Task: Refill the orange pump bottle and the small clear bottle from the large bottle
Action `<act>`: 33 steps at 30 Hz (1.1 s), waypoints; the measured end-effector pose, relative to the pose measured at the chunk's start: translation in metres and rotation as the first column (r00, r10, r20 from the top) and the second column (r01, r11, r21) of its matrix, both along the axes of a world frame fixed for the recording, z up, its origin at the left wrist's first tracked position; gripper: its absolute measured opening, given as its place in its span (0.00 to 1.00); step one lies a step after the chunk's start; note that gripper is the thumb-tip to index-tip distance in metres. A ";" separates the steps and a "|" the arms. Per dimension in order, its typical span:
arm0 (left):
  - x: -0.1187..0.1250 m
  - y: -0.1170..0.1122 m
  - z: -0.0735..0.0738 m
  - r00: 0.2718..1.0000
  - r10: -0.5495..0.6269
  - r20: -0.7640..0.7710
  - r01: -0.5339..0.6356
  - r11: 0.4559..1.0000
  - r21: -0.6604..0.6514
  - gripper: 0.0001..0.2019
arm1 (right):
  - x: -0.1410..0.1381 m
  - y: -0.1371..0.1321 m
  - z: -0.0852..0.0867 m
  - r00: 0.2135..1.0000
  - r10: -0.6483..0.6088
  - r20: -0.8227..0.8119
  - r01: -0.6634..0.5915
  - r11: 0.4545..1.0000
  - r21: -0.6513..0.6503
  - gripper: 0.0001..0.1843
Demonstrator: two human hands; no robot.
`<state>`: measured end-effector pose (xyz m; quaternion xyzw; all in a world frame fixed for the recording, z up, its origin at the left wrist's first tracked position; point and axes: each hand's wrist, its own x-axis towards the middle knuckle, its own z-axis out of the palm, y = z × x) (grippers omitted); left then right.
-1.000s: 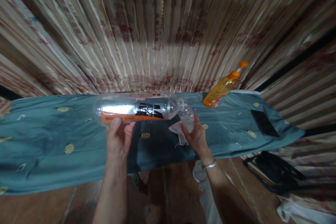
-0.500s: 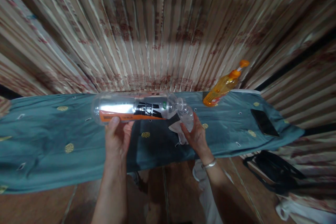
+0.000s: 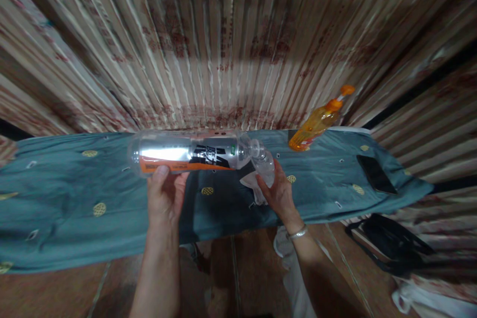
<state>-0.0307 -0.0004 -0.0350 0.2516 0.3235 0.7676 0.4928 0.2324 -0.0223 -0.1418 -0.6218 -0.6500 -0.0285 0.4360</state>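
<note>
My left hand is closed around the base end of a large clear plastic bottle, which lies level in the air with a silver, orange and black label. Its neck points right and meets the mouth of a smaller clear plastic bottle. That smaller bottle is tilted, mouth up and to the left, gripped by my right hand. Whether liquid passes between the two mouths I cannot tell. Below the small bottle, a pale cloth rests on the teal tablecloth.
An orange pump bottle stands at the back right of the table. A black phone lies near the right end. Corrugated, curtain-like sheeting rises behind. On the floor at right sits a black bag.
Almost nothing differs. The large bottle and my left hand have shifted very slightly left; my right hand holds its place with the small bottle.
</note>
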 end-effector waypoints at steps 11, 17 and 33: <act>0.000 0.000 0.000 1.000 0.002 0.019 -0.002 1.000 0.002 0.25 | -0.001 0.000 0.000 1.000 -0.005 -0.002 0.005 1.000 -0.011 0.37; -0.001 0.000 0.000 1.000 -0.001 0.015 0.001 1.000 0.003 0.26 | -0.001 0.000 0.002 1.000 -0.003 0.003 0.003 1.000 -0.004 0.36; 0.000 0.000 0.000 1.000 0.012 0.012 -0.012 1.000 -0.001 0.26 | 0.000 0.000 0.000 1.000 0.000 0.000 0.000 1.000 0.006 0.37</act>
